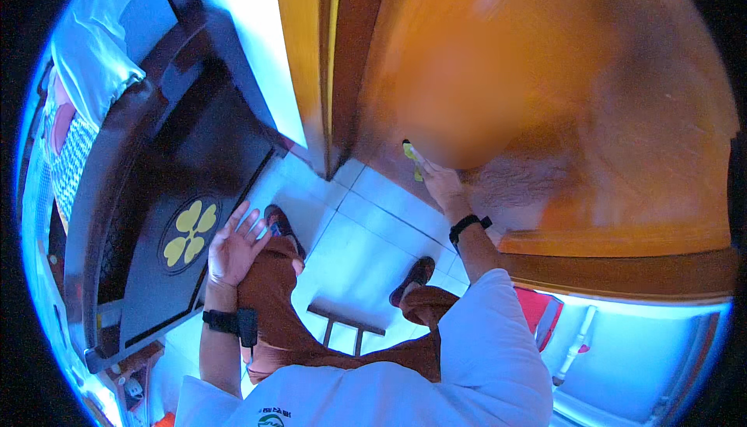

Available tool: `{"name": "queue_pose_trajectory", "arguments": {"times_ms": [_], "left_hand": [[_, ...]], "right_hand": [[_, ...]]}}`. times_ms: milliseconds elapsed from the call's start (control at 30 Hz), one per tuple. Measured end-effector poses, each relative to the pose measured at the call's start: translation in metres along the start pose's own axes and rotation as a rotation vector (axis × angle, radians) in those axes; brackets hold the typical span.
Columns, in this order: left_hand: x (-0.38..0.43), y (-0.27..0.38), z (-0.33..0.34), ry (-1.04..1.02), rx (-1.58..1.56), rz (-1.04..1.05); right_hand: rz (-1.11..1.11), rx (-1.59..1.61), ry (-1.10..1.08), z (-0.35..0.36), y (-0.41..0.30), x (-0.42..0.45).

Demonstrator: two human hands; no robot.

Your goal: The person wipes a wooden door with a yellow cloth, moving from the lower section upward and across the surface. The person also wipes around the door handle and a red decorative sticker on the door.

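My right hand (444, 184) is closed around a small yellow-green object (409, 151) with a black tip, held against or just in front of an orange-brown wooden door (560, 112). Most of that object is hidden by my fingers, so its kind is unclear. A dark band circles my right wrist. Palm up and fingers spread, my left hand (230, 249) is empty above my brown-trousered thigh (268, 287). It is beside a dark furniture piece (157, 252) whose grey panel bears a yellow four-leaf clover (189, 234).
Pale floor tiles (373, 234) lie below, with my dark shoes on them. A small dark stool or bench (345, 319) stands between my legs. The door frame's edge (327, 76) rises ahead. Pale cloth (90, 59) hangs at far left; a red item (538, 316) lies at right.
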State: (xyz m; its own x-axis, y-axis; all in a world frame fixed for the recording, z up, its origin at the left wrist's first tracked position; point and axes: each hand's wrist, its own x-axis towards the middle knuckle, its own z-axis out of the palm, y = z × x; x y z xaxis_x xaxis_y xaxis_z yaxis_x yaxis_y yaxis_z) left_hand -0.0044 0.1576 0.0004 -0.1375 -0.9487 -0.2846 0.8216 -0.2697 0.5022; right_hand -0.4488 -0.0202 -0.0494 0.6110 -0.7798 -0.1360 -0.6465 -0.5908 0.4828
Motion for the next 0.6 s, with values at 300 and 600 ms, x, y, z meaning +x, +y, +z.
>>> {"name": "queue_pose_trajectory", "arguments": {"times_ms": [300,600], "left_hand": [[-0.009,0.001,-0.002,-0.104,0.004,0.009],[-0.015,0.000,-0.005,-0.096,0.023,0.045]], "right_hand": [[0.608,-0.361,0.761,-0.276,0.169,-0.013],[0.454,-0.157,0.546,-0.209,0.105,0.014]]}}
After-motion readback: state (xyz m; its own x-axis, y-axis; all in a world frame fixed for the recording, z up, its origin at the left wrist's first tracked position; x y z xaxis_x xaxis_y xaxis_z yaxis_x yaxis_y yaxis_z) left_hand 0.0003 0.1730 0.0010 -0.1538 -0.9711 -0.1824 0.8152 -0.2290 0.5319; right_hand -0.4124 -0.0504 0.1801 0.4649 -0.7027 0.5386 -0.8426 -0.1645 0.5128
